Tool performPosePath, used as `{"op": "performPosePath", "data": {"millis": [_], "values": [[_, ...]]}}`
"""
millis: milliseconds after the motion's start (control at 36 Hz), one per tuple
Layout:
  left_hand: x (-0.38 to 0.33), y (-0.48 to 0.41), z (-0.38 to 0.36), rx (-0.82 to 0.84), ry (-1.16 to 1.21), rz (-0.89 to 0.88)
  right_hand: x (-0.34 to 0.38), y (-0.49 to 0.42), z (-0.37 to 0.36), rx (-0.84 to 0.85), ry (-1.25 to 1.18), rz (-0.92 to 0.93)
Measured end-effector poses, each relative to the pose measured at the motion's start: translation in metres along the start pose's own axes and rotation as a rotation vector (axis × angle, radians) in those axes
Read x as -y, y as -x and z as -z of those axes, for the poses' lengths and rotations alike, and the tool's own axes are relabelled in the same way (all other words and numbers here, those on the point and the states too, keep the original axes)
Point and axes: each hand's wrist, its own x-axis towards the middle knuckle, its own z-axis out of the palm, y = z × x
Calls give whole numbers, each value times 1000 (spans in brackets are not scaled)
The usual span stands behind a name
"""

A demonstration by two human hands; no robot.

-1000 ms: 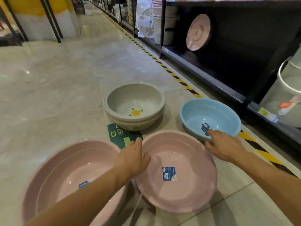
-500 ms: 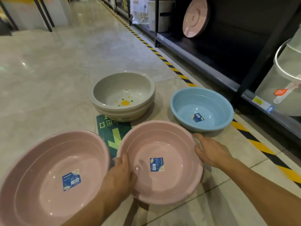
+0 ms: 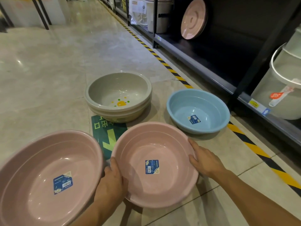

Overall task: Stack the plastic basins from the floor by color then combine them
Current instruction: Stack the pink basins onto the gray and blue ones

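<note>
I hold a small pink basin (image 3: 153, 149) by its rim, my left hand (image 3: 112, 178) on its left edge and my right hand (image 3: 203, 159) on its right edge. It is tilted slightly toward me, its near side off the floor. A larger pink basin (image 3: 40, 160) lies to its left on the floor, a blue sticker inside. Beyond them stands a short stack of grey basins (image 3: 118, 88) with a dotted print inside. A blue basin (image 3: 197, 101) rests on the floor to the right.
A green floor sticker (image 3: 105, 132) lies between the basins. Yellow-black tape (image 3: 254, 145) runs along dark store shelving (image 3: 211, 75) on the right, which holds white buckets (image 3: 283, 82) and a pink lid (image 3: 193, 18). Bare tiled floor stretches left and ahead.
My right hand left the blue basin and took the small pink basin's right rim. My left hand slid down its left rim. The basin has come nearer and tilted up.
</note>
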Motion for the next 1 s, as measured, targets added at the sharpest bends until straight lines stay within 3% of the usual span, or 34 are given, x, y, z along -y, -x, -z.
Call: {"op": "performPosePath", "data": {"millis": [83,444,639,1000], "values": [[-1,-3,6,19,-99,12,2,1,4,-44,-36,16],[-3,-22,36,54,60,-62,10,13,46,-144,-79,44],[-9,-48,88,-1,-6,-177,30,8,84,-205,-99,10],[-7,-78,201,-127,-104,-196,101,2,165,-326,-114,115]]}}
